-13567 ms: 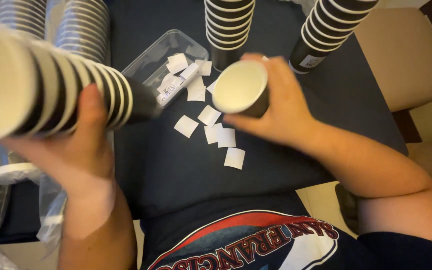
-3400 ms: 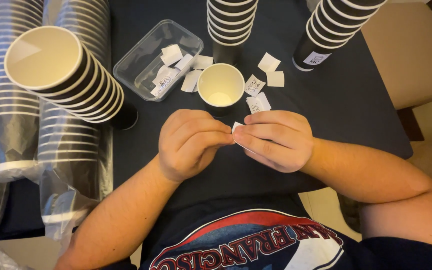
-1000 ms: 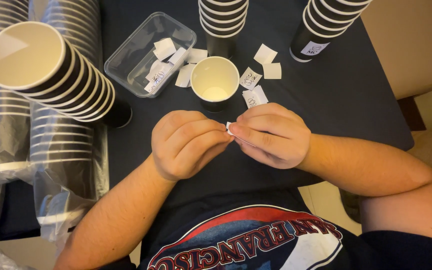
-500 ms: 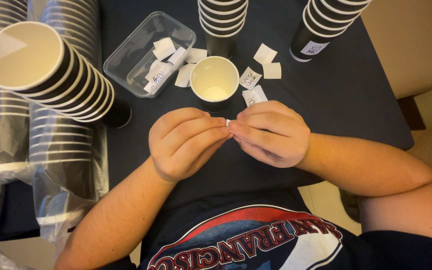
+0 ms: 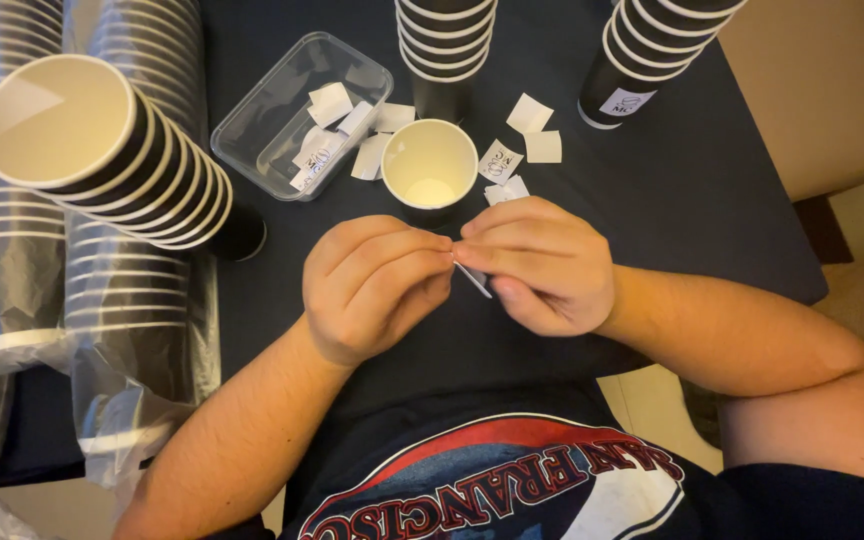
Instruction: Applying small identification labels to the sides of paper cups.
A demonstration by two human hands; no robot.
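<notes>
White sticker point(image 5: 474, 280) between both hands point(image 5: 457, 275)

Dark table point(image 5: 712, 200): cup stacks point(image 5: 447, 50), paper squares point(image 5: 532, 125).

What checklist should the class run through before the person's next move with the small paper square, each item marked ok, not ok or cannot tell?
1. Paper square pinched by both the left hand and the right hand: ok.
2. Backing fully peeled off: cannot tell.
3. Single cup upright, open, close in front of the hands: ok.
4. Spare squares lying within reach beside the cup: ok.
5. Clear tray holds more squares: ok.
6. Tall cup stack stands apart from the hands: ok.
</notes>
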